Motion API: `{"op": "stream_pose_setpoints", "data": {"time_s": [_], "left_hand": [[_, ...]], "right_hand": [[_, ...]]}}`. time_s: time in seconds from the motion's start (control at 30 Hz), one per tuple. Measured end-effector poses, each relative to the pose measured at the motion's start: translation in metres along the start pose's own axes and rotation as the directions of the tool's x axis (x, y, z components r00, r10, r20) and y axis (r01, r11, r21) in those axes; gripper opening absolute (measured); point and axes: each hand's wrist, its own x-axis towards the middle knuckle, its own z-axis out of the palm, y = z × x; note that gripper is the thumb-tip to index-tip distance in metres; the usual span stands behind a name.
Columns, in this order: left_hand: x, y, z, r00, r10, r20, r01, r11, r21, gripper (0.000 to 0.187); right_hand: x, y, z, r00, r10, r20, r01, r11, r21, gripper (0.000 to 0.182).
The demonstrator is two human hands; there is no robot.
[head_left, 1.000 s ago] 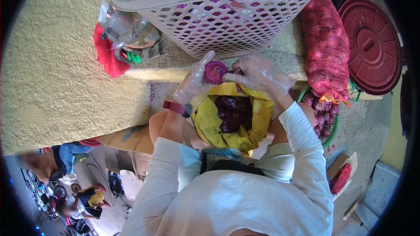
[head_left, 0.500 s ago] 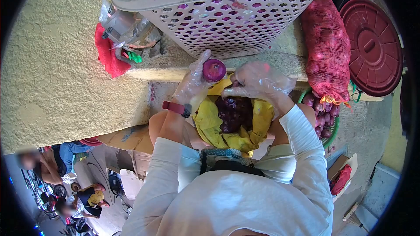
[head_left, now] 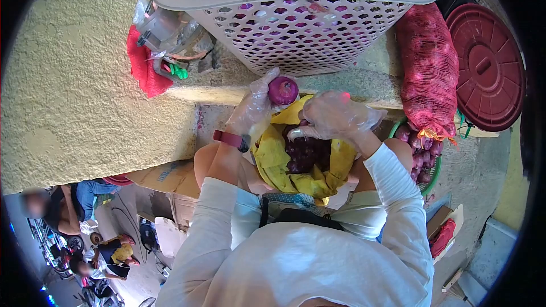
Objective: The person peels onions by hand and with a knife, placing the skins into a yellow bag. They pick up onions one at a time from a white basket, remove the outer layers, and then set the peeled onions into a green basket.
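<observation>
My left hand point(head_left: 255, 102), in a clear plastic glove, is closed on a purple-red onion point(head_left: 283, 90) just below the white basket. My right hand point(head_left: 335, 112), gloved the same way, is over the yellow bag point(head_left: 272, 156), its fingers curled together. What lies in those right fingers I cannot tell; the back of the hand covers it. Dark purple peelings or skins point(head_left: 304, 153) fill the bag's mouth between my knees, partly hidden by my right hand.
Ahead stands a white perforated basket point(head_left: 318, 0) with purple onions showing through its holes. To the right are a red mesh sack point(head_left: 427, 62) of onions, a round maroon lid point(head_left: 486, 68) and a green basket point(head_left: 435, 179) of onions. Two people sit at lower left.
The onion in my left hand has shifted slightly right. My right hand has moved a little lower left over the bag. The whole view has shifted slightly.
</observation>
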Motion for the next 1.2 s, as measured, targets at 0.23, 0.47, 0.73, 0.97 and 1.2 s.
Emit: {"op": "stream_pose_setpoints", "data": {"time_s": [0.23,0.47,0.73,0.97,1.2], "left_hand": [[0.000,0.000,-0.005,0.999,-0.033,0.041,0.034,0.999,-0.038,0.033],[0.005,-0.001,-0.009,0.988,-0.069,0.138,0.069,0.998,0.002,0.034],[0.008,-0.007,-0.011,0.979,-0.057,0.195,0.064,0.997,-0.032,0.037],[0.009,-0.009,-0.010,0.981,-0.040,0.187,0.047,0.998,-0.034,0.033],[0.003,-0.006,-0.003,0.984,-0.047,0.170,0.059,0.996,-0.066,0.029]], "right_hand": [[-0.005,-0.007,-0.024,0.996,0.061,0.058,-0.060,0.998,-0.026,0.073],[0.001,-0.003,-0.026,0.907,0.396,-0.142,-0.333,0.883,0.331,0.078],[0.007,0.006,-0.021,0.878,0.445,-0.177,-0.367,0.863,0.348,0.080],[0.008,0.005,-0.020,0.892,0.431,-0.138,-0.358,0.858,0.368,0.073],[0.012,0.009,-0.004,0.887,0.433,-0.161,-0.328,0.836,0.439,0.059]]}}
